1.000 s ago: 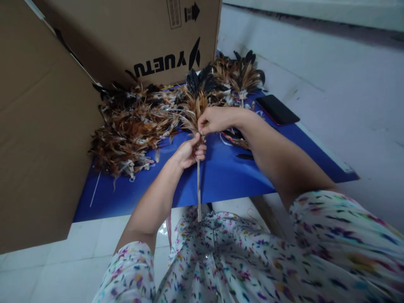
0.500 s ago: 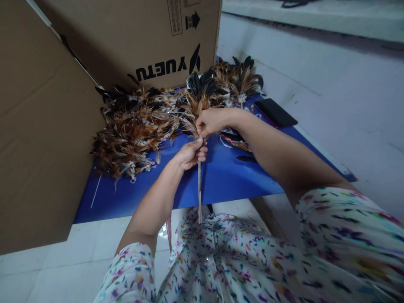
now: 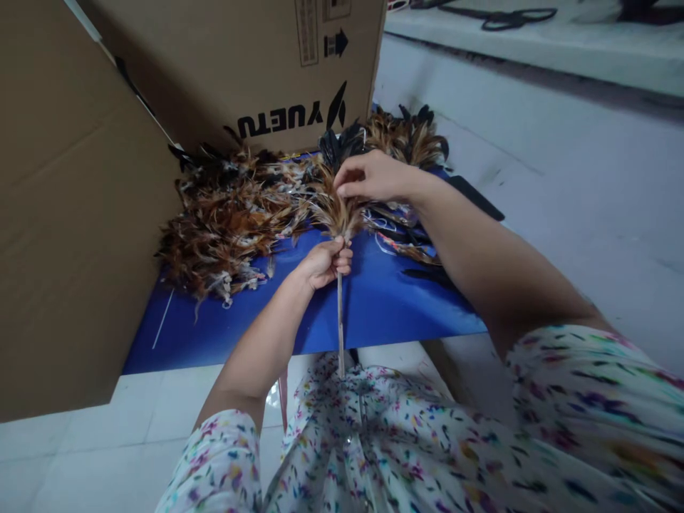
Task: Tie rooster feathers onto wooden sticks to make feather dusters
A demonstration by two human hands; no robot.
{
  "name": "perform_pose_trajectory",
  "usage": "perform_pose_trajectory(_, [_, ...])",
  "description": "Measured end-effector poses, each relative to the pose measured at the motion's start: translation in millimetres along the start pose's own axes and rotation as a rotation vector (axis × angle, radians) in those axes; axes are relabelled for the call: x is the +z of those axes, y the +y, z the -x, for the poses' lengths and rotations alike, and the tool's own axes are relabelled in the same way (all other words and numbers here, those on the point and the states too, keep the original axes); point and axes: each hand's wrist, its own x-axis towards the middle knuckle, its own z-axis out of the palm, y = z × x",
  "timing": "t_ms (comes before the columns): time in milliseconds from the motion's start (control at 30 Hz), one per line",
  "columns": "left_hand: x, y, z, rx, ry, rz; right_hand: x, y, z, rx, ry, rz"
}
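My left hand [image 3: 325, 262] is closed around the thin stick [image 3: 340, 313] of a feather duster [image 3: 338, 214], just under its feathers. The duster stands away from me, brown feathers low on its head and black ones at the tip, while the stick's bare end reaches toward my shirt. Over the right side of the feathers, my right hand [image 3: 377, 174] has thumb and forefinger brought together in a pinch. Whatever lies between those fingertips is too small to make out. To the left spreads a heap of brown feather strands [image 3: 224, 221] with white ties.
A blue tabletop [image 3: 374, 306] lies under everything. Cardboard boxes [image 3: 240, 71] stand behind and at left. Another feather bunch [image 3: 409, 139] lies at the back right, near a dark phone [image 3: 475, 198]. Scissors [image 3: 518, 18] rest on the ledge above.
My right hand has risen from the base of the feathers, beside my left hand, to higher over the duster's head. My left hand keeps its hold. The view has shifted slightly.
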Motion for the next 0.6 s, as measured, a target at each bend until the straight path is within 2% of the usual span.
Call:
perform_pose_trajectory(167, [2.5, 2, 0, 0.019, 0.0, 0.028, -11, 4, 1, -0.063, 0.388, 0.051])
perform_pose_trajectory(233, [4.1, 2, 0, 0.016, 0.016, 0.037, -11, -3, 2, -0.092, 0.47, 0.054])
perform_pose_trajectory(300, [6.2, 1, 0, 0.005, 0.038, 0.054, -4, -17, 4, -0.11, 0.493, 0.062])
perform_pose_trajectory(400, [9.5, -3, 0, -0.002, 0.051, 0.072, 18, -45, 8, -0.165, 0.382, 0.055])
perform_pose_trajectory(600, [4.6, -9, -5, 0.005, 0.089, 0.097, 90, -88, -1, -0.344, -0.149, 0.053])
